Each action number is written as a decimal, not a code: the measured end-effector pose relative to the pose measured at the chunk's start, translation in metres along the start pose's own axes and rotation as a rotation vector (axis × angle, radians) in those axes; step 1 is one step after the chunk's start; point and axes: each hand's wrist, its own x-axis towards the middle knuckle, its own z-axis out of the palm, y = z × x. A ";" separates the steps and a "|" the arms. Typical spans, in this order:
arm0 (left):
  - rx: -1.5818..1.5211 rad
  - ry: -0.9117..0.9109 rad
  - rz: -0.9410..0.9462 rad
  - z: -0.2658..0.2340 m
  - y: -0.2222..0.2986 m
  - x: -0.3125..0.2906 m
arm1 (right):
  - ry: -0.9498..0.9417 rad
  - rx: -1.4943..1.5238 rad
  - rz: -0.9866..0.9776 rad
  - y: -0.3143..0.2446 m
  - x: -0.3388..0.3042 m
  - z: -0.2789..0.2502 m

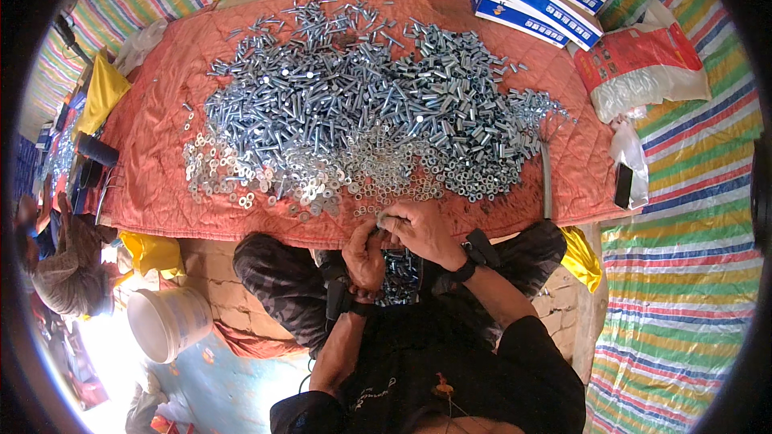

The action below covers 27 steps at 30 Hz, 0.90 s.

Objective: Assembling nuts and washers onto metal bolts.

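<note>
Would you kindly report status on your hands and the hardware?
Left hand and right hand together, small metal piece apparently between them. Washers just beyond, bolts behind. No obstruction visible.

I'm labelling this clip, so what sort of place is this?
Probably a makeshift hardware workshop: bolts and washers lie heaped on a red cloth, with striped sheeting around it.

Fingers (396,223) near loose washers (376,162)

A red quilted cloth (149,169) is bearing heaped bolts (269,100) across its middle. Washers (318,181) and nuts (482,183) are lying toward its near edge, blue boxes (535,4) by the far right corner.
</note>
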 end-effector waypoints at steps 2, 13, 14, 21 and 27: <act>-0.011 -0.026 0.003 0.001 -0.001 0.000 | 0.026 -0.102 -0.134 0.002 -0.003 -0.003; -0.159 -0.120 -0.081 0.020 0.006 -0.003 | 0.024 -0.280 0.208 0.025 -0.006 -0.040; -0.206 -0.120 -0.132 0.022 0.004 -0.005 | 0.127 -0.359 0.102 0.043 -0.001 -0.048; -0.279 -0.112 -0.281 0.027 -0.017 -0.011 | 0.325 -0.732 -0.055 0.098 0.043 -0.072; -0.314 -0.080 -0.295 0.027 -0.020 -0.010 | 0.217 -0.826 0.029 0.090 0.056 -0.062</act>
